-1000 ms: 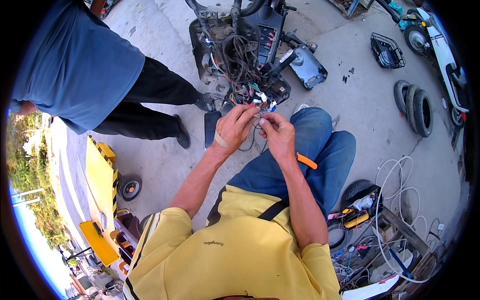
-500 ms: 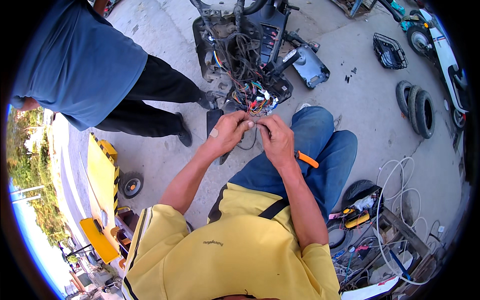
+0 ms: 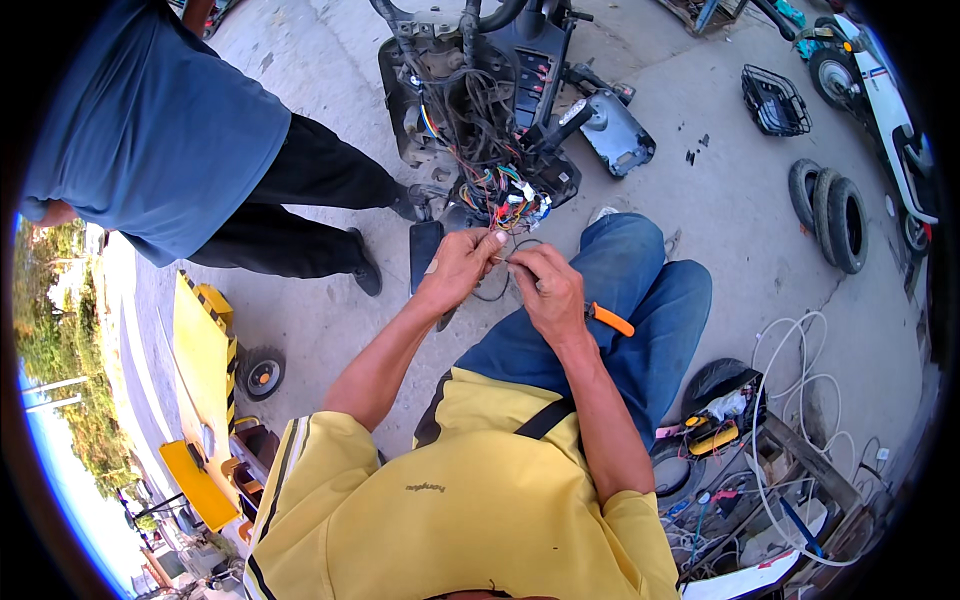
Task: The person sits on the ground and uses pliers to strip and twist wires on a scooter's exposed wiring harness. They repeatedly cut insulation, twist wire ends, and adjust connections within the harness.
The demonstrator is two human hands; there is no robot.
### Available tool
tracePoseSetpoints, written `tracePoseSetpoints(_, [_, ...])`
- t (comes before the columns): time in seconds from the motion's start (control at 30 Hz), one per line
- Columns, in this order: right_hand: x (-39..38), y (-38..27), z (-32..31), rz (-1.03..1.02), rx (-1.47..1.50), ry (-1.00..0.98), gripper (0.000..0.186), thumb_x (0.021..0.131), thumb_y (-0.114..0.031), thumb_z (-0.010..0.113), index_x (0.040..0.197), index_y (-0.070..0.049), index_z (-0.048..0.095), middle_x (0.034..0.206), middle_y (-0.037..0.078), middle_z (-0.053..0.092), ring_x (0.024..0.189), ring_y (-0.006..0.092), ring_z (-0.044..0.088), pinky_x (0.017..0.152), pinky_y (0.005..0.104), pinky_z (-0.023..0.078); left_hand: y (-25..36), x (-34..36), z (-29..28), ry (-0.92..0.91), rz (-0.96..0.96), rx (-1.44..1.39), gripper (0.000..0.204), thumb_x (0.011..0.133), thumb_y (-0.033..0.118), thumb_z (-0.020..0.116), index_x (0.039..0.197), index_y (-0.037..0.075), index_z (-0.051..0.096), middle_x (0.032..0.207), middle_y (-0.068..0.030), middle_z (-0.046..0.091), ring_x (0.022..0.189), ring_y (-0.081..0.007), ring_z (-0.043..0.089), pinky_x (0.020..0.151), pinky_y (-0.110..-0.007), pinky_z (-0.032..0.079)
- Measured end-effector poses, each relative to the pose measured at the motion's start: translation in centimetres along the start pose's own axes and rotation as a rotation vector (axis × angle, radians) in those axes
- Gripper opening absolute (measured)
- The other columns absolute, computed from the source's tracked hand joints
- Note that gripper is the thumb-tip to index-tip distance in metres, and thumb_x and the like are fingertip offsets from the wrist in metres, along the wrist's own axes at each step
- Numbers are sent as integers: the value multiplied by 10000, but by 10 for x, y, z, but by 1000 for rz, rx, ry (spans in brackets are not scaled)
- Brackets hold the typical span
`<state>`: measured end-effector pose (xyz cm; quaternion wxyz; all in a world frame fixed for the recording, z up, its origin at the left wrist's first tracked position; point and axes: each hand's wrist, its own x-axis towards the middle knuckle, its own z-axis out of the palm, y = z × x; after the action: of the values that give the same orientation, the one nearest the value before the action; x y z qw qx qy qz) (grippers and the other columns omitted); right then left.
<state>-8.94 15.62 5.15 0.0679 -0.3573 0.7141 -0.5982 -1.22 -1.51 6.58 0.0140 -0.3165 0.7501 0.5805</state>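
Observation:
My left hand (image 3: 461, 270) is closed, thumb and fingers pinching a thin wire (image 3: 503, 259) just below a tangle of coloured wires with white connectors (image 3: 520, 205). Fingertips of my right hand (image 3: 549, 290) pinch the same wire close to the left thumb. The tangle hangs from the front of a stripped scooter (image 3: 465, 110), whose dark cables and frame are exposed. An orange handle (image 3: 612, 320) shows beside my right wrist, over my jeans; whether it rests there or sits in the palm is hidden. A dark cable (image 3: 492, 297) loops below my hands.
Another person in dark trousers (image 3: 310, 200) stands at the left, near the scooter. A grey panel (image 3: 616, 133), black basket (image 3: 775, 100) and several tyres (image 3: 848, 225) lie to the right. At the lower right is a crate of parts (image 3: 800, 445) with a pale hose (image 3: 757, 440).
Both hands have come slightly lower, and my right hand has shifted a little toward the left one. The fingertips remain pinched on the wire. The view has moved slightly.

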Motion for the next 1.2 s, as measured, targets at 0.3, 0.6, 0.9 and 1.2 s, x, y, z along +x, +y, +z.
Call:
tracePoseSetpoints(0.3, [-17, 16, 12, 226, 254, 57, 144, 906, 25, 750, 1048, 0, 751, 912, 109, 697, 760, 209, 682, 703, 315, 538, 34, 14, 13, 94, 431, 872, 193, 891, 233, 780, 1015, 87, 792, 1030, -96, 687, 845, -357, 718, 716, -473, 561])
tracePoseSetpoints(0.6, [-23, 26, 12, 473, 510, 198, 103, 985, -11, 696, 1076, 32, 714, 911, 61, 701, 762, 125, 659, 700, 277, 544, 40, 24, 22, 31, 355, 1113, 293, 820, 310, 834, 1007, 88, 793, 1010, -120, 710, 863, -363, 747, 725, -495, 587])
tracePoseSetpoints(0.9, [-6, 32, 21, 791, 717, 180, 165, 1022, -74, 671, 1105, 68, 680, 914, 87, 710, 745, 127, 680, 659, 278, 559, 37, 25, 24, 49, 302, 1223, 219, 878, 230, 730, 1007, 56, 763, 1025, -147, 733, 854, -363, 747, 723, -492, 587])
tracePoseSetpoints(1.2, [-5, 32, 26, 744, 722, 170, 190, 985, -100, 735, 1081, 63, 715, 849, 67, 716, 700, 109, 654, 612, 262, 535, 0, -17, 23, 109, 160, 206, 333, 924, 142, 802, 1221, 6, 738, 1000, -100, 726, 762, -138, 629, 703, -302, 538])
